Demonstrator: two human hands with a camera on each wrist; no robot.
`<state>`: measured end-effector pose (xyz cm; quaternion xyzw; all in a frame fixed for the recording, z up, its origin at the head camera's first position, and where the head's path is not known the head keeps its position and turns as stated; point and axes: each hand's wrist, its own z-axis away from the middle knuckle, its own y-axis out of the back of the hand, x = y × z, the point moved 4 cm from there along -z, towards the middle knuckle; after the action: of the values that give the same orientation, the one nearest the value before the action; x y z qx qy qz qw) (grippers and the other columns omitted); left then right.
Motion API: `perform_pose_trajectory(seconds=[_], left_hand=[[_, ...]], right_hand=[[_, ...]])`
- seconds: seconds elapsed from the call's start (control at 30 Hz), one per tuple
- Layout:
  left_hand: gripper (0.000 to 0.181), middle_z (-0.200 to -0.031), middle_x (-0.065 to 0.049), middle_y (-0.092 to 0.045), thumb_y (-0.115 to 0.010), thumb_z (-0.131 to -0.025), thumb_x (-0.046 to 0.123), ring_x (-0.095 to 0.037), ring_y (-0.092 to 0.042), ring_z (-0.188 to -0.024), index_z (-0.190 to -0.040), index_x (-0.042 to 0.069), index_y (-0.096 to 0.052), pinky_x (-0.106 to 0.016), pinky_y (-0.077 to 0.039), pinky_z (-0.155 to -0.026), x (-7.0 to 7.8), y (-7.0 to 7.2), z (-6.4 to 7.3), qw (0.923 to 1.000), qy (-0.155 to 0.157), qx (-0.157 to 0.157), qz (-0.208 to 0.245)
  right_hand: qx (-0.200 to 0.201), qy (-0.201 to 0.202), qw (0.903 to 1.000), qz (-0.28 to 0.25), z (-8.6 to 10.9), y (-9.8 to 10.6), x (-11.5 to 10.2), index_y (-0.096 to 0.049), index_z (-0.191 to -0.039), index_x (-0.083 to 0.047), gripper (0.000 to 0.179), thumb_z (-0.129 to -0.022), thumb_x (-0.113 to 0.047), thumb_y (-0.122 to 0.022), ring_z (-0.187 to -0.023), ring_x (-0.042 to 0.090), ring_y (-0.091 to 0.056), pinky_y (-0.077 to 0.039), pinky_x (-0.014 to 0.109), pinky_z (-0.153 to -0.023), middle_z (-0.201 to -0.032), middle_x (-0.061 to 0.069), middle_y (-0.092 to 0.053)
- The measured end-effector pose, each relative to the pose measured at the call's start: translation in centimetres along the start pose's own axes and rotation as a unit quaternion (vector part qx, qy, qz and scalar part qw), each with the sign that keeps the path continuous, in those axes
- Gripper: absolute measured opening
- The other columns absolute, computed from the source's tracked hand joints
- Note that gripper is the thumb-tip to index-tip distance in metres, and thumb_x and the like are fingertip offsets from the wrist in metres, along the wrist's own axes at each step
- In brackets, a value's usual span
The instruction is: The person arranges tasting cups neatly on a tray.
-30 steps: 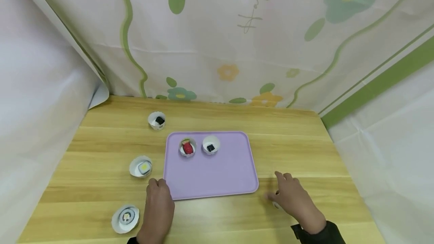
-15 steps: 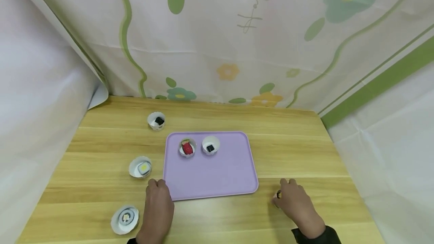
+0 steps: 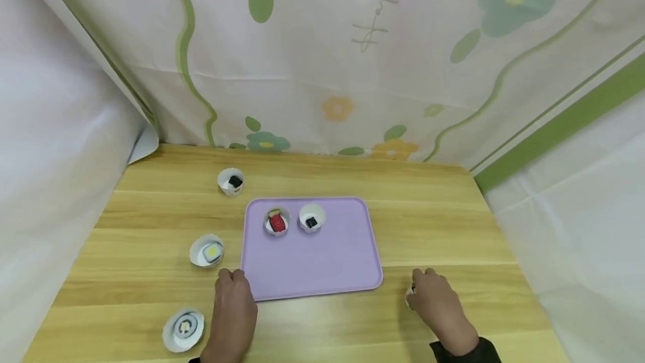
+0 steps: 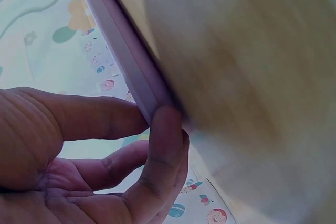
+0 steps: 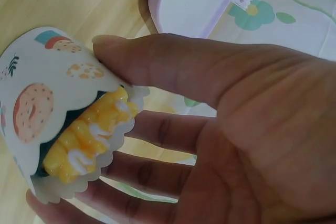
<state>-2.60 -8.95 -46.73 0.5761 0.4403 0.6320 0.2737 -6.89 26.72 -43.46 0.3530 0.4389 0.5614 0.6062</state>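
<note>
Left hand (image 3: pixel 234 315): fingers pinch near-left corner of purple tray (image 3: pixel 322 265) | right hand (image 3: pixel 438 307): fingers hold paper cup (image 5: pixel 58 90), yellow-topped piece (image 5: pixel 86 139) inside | cup beside tray's near-right corner

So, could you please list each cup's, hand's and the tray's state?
Tray: partly loaded
Left hand: pinching tray edge
Right hand: curled around gripped cup
Gripped cup: yellow-topped piece inside
Left tray cup: upright, occupied
Right tray cup: upright, occupied
Back left cup: upright, occupied
Middle left cup: upright, occupied
Front left cup: upright, occupied
</note>
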Motion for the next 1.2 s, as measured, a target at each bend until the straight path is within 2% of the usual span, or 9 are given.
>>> perform_pose_trajectory(seconds=[0.17,0.33,0.57,0.8,0.97,1.1,1.2], left_hand=[[0.011,-0.087,-0.028,-0.048,-0.060,-0.076,-0.014,-0.036,-0.052,-0.075,-0.086,-0.018,-0.057,-0.045,-0.052,-0.064,-0.1,0.1,0.2,0.9999,-0.007,0.009,0.002],[0.012,-0.088,-0.028,-0.048,-0.060,-0.076,-0.014,-0.036,-0.052,-0.075,-0.087,-0.018,-0.057,-0.044,-0.053,-0.065,0.0,0.2,0.1,0.9999,-0.008,0.009,0.005],[0.009,-0.086,-0.027,-0.048,-0.059,-0.077,-0.014,-0.034,-0.051,-0.073,-0.085,-0.018,-0.057,-0.043,-0.053,-0.063,0.0,0.3,0.1,1.0000,-0.006,0.002,0.001],[0.008,-0.085,-0.026,-0.047,-0.059,-0.076,-0.015,-0.033,-0.050,-0.073,-0.084,-0.017,-0.057,-0.042,-0.052,-0.063,0.0,0.3,0.1,1.0000,-0.006,0.003,-0.001],[0.008,-0.083,-0.025,-0.047,-0.060,-0.075,-0.015,-0.032,-0.050,-0.071,-0.082,-0.017,-0.057,-0.042,-0.052,-0.062,0.1,0.4,0.2,0.9999,-0.013,0.008,0.001],[0.008,-0.083,-0.024,-0.047,-0.060,-0.075,-0.015,-0.032,-0.050,-0.072,-0.082,-0.017,-0.057,-0.042,-0.052,-0.063,0.2,0.5,0.3,0.9999,-0.008,0.003,0.005],[0.009,-0.084,-0.024,-0.047,-0.061,-0.074,-0.016,-0.032,-0.050,-0.071,-0.082,-0.017,-0.057,-0.043,-0.052,-0.063,0.3,0.6,0.4,1.0000,-0.003,0.003,0.005]], right_hand=[[0.009,0.003,0.9999,0.010,0.0,0.0,-0.3,-0.061,-0.092,-0.002,0.019,-0.079,-0.013,-0.070,-0.071,0.023,-0.052,-0.047,0.035,-0.052,-0.082,0.008,-0.053],[0.037,0.015,0.9990,0.018,-0.3,0.4,-0.6,-0.062,-0.096,-0.002,0.020,-0.080,-0.014,-0.068,-0.072,0.024,-0.052,-0.046,0.036,-0.051,-0.083,0.008,-0.053],[0.110,0.035,0.9932,0.016,-0.7,1.3,-1.4,-0.064,-0.111,0.002,0.034,-0.082,-0.016,-0.065,-0.081,0.030,-0.055,-0.047,0.036,-0.051,-0.093,0.015,-0.058],[0.182,0.061,0.9811,0.024,-1.6,2.0,-2.6,-0.067,-0.115,0.000,0.037,-0.084,-0.021,-0.065,-0.084,0.030,-0.056,-0.042,0.029,-0.048,-0.096,0.016,-0.061],[0.178,0.070,0.9814,0.015,-2.3,2.4,-3.8,-0.066,-0.114,-0.001,0.037,-0.084,-0.022,-0.066,-0.088,0.031,-0.056,-0.042,0.030,-0.048,-0.099,0.016,-0.060],[0.170,0.077,0.9824,0.011,-2.8,2.6,-4.7,-0.066,-0.115,-0.002,0.038,-0.083,-0.021,-0.068,-0.091,0.032,-0.056,-0.046,0.032,-0.051,-0.099,0.015,-0.060],[0.178,0.088,0.9800,0.013,-3.3,2.9,-5.6,-0.067,-0.114,-0.001,0.039,-0.081,-0.021,-0.069,-0.089,0.030,-0.057,-0.049,0.033,-0.052,-0.096,0.014,-0.061]])
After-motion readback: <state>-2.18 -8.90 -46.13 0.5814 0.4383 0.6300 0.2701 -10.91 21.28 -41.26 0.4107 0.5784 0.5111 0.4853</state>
